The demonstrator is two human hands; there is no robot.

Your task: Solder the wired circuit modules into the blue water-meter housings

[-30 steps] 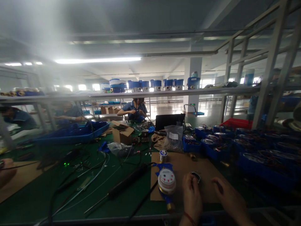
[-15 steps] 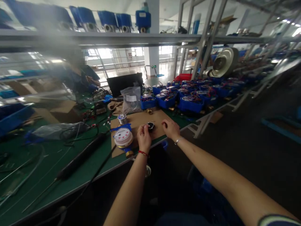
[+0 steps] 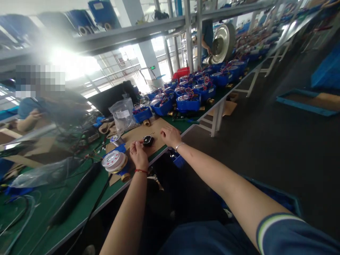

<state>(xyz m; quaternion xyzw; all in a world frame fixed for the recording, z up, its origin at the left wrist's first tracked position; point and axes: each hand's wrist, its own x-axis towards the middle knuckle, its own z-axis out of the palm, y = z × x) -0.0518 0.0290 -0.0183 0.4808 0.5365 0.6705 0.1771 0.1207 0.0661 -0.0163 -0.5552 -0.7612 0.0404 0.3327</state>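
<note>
Some left fingers [image 3: 136, 145] grip black part [image 3: 148, 141]; right [image 3: 165, 132] curled.

Too tiny to tell whether the left hand [image 3: 139, 156] pinches the black part [image 3: 149, 141] or just touches it. The right hand [image 3: 171, 136] is curled, so its palm's hidden. Label [image 3: 123, 114]? Unreadable. Left-side co-worker [image 3: 25, 111] is a smeary blur (head's pixelated too), and the right sleeve [image 3: 284, 232] runs off the bottom edge.

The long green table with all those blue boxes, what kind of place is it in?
Probably a factory workshop. Many blue boxes with wires in them line the green table, and a spool stands near a round meter.
</note>
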